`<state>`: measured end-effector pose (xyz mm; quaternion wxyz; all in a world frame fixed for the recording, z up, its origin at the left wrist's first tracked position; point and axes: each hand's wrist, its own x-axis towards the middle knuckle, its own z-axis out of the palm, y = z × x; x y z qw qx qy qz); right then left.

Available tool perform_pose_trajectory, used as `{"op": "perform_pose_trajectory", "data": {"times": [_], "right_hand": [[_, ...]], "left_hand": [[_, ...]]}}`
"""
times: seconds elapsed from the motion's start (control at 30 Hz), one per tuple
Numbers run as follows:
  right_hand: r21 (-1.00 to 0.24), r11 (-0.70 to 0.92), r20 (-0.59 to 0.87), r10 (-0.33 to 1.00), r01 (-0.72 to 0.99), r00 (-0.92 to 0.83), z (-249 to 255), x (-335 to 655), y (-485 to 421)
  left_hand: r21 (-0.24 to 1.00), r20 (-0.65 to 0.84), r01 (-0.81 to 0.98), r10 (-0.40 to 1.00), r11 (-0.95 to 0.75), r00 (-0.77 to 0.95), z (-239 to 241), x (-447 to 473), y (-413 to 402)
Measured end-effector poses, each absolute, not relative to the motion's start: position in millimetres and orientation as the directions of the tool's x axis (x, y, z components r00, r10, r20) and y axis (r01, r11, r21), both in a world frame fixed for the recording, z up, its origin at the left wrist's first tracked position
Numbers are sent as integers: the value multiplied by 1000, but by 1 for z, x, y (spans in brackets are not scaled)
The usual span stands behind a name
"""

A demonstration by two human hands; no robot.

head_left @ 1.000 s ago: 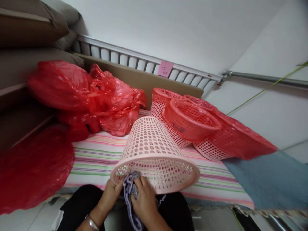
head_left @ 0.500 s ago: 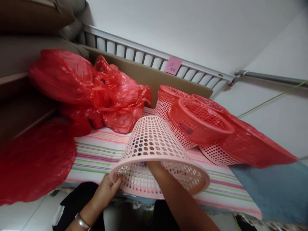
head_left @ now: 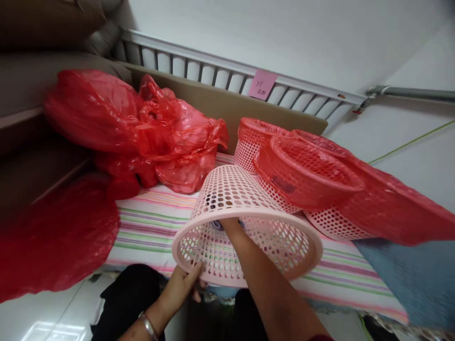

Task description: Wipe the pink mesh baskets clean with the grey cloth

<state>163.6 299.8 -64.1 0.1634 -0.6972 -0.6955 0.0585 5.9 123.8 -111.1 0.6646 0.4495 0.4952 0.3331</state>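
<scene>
A pale pink plastic basket with a lattice of holes lies tilted on its side, its wide mouth turned towards me. My left hand grips the lower left of its rim, thumb inside and fingers underneath. Through the mouth reaches my right hand, deep in the basket. Its fingers are hidden behind the rim and wall, so their grip does not show. Beside that wrist a bit of bluish-purple material shows inside the basket.
Several more baskets in red plastic bags stand to the right. Bulky red plastic bags lie at the back left, another red bag at the near left. A striped cloth covers the surface. A pink note hangs on the rear rail.
The basket's mouth has tipped slightly upward. My left hand has shifted along the rim towards the bottom. The whole view has moved a little.
</scene>
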Motion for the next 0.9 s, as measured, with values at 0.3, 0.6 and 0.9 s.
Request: {"op": "perform_pose_trajectory", "data": {"times": [0.3, 0.6, 0.9], "right_hand": [[-234, 21, 64, 998, 972, -6, -66, 140, 140], [-208, 22, 4, 1000, 978, -22, -65, 132, 103], [-144, 114, 135, 986, 983, -95, -57, 137, 200]], "left_hand": [[960, -259, -32, 930, 277, 261, -113, 7, 125], [989, -143, -15, 963, 150, 231, -114, 0, 128], [977, -208, 81, 967, 197, 146, -124, -23, 143]]}}
